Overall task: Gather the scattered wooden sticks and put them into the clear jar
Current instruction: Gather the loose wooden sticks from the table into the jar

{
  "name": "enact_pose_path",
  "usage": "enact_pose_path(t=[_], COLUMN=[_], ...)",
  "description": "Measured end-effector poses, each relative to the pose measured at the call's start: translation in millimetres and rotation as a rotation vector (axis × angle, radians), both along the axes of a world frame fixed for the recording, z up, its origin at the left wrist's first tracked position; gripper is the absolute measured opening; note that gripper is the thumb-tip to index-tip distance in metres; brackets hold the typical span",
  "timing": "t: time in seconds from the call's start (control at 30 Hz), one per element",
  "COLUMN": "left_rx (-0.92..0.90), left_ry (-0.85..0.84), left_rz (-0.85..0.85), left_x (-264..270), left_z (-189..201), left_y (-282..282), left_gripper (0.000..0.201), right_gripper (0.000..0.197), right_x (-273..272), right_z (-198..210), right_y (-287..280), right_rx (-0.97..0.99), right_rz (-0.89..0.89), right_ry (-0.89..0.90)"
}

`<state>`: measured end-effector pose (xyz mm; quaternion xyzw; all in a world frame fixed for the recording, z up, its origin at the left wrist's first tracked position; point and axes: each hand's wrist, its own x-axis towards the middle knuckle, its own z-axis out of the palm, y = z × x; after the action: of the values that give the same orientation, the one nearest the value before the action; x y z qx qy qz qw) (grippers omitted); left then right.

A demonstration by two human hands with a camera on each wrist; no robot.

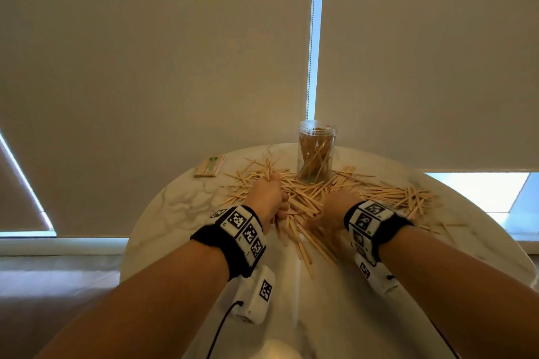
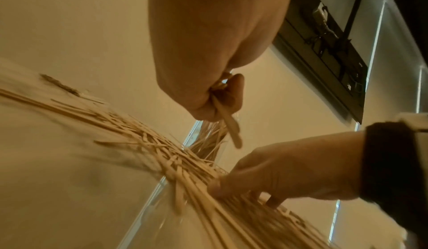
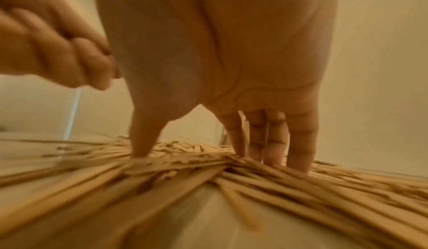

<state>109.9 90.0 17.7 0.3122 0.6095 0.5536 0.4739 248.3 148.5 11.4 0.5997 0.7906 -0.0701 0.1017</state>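
Left hand [image 1: 267, 198] grips a bundle of sticks [image 1: 344, 195], right hand [image 1: 335, 211] spread on them; they look light, stiff, slippery, so grab mid-length, jar [image 1: 316, 151] at 12 o'clock.

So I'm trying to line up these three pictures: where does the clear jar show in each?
Head: the clear jar stands upright at the table's far side, centre, part-filled with sticks.
Left wrist: blurred, mid-frame, behind the stick held by the left hand, above the right hand.
Right wrist: I cannot make it out for sure.
Shared landmark: the pile of scattered sticks on the table, under the right hand's fingers.
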Motion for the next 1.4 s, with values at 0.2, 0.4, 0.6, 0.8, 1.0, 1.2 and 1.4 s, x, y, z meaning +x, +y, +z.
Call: enact_pose_path(t=[0.2,0.4,0.6,0.8,1.0,1.2,1.4], left_rx=[0.035,0.078,0.05,0.082,0.255,0.373,0.37], left_ry=[-0.181,-0.183,-0.111,0.174,0.282,0.033,-0.193], left_rz=[-0.062,-0.084,-0.063,0.104,-0.016,-0.134,-0.026], left_x=[0,0,-13,-27,-17,-3,6], left_z=[5,1,16,8,9,6,8], left_y=[38,57,71,78,73,81,81], left_gripper=[0.021,0.021,0.021,0.03,0.07,0.079,0.034], right_gripper=[0.022,0.021,0.015,0.008,0.009,0.013,0.016], right_x=[-13,1,17,17,7,8,1], right_z=[1,11,28,53,64,53,40], right_y=[11,18,13,1,9,22,22], right_rx=[0.008,-0.01,-0.02,0.014,0.042,0.085,0.112], right_rz=[0.089,0.025,-0.051,-0.038,0.04,0.09,0.132], right_ry=[0.062,0.171,0.493,0.796,0.921,1.022,1.057])
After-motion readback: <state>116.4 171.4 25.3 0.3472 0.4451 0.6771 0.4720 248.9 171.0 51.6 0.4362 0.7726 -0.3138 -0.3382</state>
